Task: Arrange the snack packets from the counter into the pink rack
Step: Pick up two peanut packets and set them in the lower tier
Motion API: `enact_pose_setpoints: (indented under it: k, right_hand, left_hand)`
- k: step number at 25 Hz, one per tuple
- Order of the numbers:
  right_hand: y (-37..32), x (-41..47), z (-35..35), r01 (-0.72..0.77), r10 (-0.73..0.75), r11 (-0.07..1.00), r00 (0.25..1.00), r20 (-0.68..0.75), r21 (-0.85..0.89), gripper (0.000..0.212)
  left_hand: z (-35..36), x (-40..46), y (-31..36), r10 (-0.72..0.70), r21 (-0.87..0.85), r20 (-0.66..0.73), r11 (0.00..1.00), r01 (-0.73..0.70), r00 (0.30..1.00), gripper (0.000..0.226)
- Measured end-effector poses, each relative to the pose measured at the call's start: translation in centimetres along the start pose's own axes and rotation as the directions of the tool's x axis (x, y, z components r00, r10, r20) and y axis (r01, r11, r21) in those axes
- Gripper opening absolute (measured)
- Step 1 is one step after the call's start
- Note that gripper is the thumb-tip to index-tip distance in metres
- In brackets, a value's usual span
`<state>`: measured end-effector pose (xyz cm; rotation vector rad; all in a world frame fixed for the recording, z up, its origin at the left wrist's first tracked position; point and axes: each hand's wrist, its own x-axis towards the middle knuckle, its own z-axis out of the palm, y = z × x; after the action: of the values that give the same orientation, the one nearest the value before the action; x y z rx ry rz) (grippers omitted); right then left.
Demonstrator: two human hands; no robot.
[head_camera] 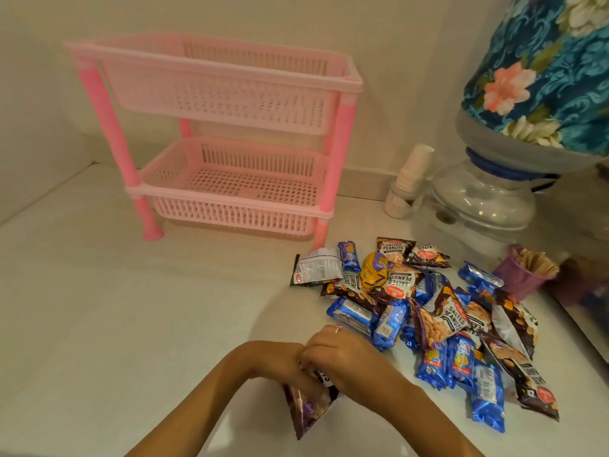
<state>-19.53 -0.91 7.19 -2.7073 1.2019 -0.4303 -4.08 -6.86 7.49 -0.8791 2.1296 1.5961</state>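
Both hands (306, 361) grip one dark snack packet (308, 407).

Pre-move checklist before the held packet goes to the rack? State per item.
1. Packet held by both hands, left hand and right hand: ok.
2. Firm grip: cannot tell, fingers hidden.
3. Pink rack upright on counter: ok.
4. Both rack baskets free of packets: ok.
5. Path from hands to rack unobstructed: ok.
6. Pile of packets clear of that path: ok, it lies to the right.
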Motion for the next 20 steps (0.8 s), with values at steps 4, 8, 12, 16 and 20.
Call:
enact_pose_setpoints:
  k: [4, 8, 12, 16, 20]
  right_hand:
    - [1.1, 6.3, -0.5, -0.164, 0.147, 0.984, 0.968, -0.203, -0.072, 0.023]
    - [6.8, 11.7, -1.1, -0.560, 0.578, 0.763, 0.815, -0.044, -0.323, 0.048]
    - [9.1, 13.6, 0.0, -0.591, 0.761, 0.601, 0.628, 0.161, -0.538, 0.074]
    - [10.1, 13.9, 0.7, -0.564, 0.740, 0.604, 0.660, 0.133, -0.562, 0.070]
    - [8.1, 16.1, -0.1, -0.592, 0.679, 0.690, 0.728, 0.091, -0.416, 0.056]
  left_hand:
    - [-1.9, -4.3, -5.2, 0.009, -0.313, -0.181, 0.947, -0.067, 0.983, 0.032]
    - [-4.5, -8.3, -9.5, -0.095, -0.447, -0.515, 0.878, -0.173, 0.852, 0.038]
    - [-7.3, -11.5, -12.2, -0.148, -0.508, -0.691, 0.795, -0.330, 0.707, 0.067]
    - [-10.2, -12.9, -14.4, -0.234, -0.622, -0.653, 0.709, -0.333, 0.721, 0.094]
    - [-13.3, -14.4, -13.5, -0.158, -0.598, -0.686, 0.680, -0.426, 0.710, 0.061]
